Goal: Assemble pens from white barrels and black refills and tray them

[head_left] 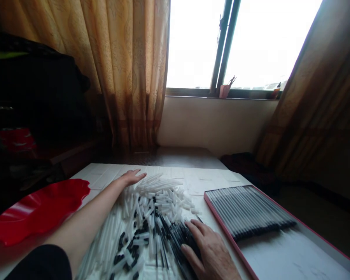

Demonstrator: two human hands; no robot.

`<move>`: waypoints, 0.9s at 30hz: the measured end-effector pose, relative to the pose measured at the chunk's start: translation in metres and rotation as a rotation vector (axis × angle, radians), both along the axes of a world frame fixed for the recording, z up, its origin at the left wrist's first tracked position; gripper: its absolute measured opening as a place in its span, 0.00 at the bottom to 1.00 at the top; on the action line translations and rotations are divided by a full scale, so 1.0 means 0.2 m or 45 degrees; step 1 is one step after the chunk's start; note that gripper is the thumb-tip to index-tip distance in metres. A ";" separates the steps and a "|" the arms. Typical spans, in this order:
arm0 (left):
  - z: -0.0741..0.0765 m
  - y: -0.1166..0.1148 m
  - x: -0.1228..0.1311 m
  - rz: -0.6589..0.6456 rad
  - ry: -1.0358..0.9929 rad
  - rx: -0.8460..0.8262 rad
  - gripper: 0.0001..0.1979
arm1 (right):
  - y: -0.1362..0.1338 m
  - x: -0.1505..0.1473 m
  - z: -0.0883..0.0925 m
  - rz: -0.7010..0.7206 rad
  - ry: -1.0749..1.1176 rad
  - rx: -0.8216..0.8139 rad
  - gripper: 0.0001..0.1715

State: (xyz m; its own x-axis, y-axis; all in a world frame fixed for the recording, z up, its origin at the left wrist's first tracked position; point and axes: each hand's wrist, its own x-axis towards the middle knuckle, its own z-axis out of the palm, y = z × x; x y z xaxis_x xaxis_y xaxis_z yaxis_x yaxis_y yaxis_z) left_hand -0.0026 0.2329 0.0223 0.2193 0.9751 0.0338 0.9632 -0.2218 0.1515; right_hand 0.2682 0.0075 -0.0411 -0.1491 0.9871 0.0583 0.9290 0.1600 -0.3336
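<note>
My left hand point(133, 177) reaches to the far edge of a pile of clear plastic tubes point(160, 184), its fingers apart. My right hand point(208, 249) rests at the pile's right side, over a bundle of thin black refills point(179, 241), with thumb and fingers spread. Short white caps point(175, 202) and small black plugs point(134, 247) lie mixed in the middle. Long clear tubes point(100, 245) lie near my left forearm. To the right, a shallow pink-edged tray point(223, 222) holds a row of assembled pens point(253, 212).
A red wavy-rimmed bowl point(43, 210) sits at the left on the white-covered table point(207, 181). Behind are a dark table surface point(186, 155), curtains point(128, 77) and a window with a pink cup point(224, 91) on its sill. Dark bulky things stand at the far left.
</note>
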 end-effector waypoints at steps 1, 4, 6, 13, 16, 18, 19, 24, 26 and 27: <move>-0.03 0.02 0.00 -0.007 0.003 -0.021 0.16 | 0.01 0.01 -0.02 0.024 0.003 0.031 0.31; -0.10 0.00 0.03 -0.074 0.018 -0.083 0.16 | 0.02 0.04 -0.07 0.112 -0.004 0.164 0.30; -0.13 -0.05 0.05 -0.132 0.028 -0.115 0.16 | 0.01 0.05 -0.09 0.155 -0.029 0.242 0.29; -0.12 -0.34 0.11 -0.287 0.038 -0.161 0.15 | -0.03 -0.01 -0.02 0.112 -0.035 0.271 0.27; -0.10 -0.45 0.12 -0.337 0.043 -0.160 0.15 | -0.04 -0.04 0.00 0.062 -0.028 0.254 0.26; -0.09 -0.53 0.13 -0.377 0.044 -0.159 0.15 | -0.04 -0.05 0.00 0.059 -0.020 0.268 0.27; -0.09 -0.57 0.14 -0.394 0.041 -0.154 0.14 | -0.04 -0.04 0.00 0.061 -0.016 0.283 0.27; -0.09 -0.75 0.12 -0.420 -0.031 -0.044 0.16 | -0.07 -0.03 0.01 0.080 0.014 0.586 0.22; -0.08 -0.82 0.09 -0.422 -0.076 0.022 0.19 | -0.12 -0.08 0.04 0.199 0.079 0.798 0.18; -0.07 -0.85 0.06 -0.423 -0.094 0.052 0.20 | -0.15 -0.12 0.05 0.309 0.124 0.906 0.16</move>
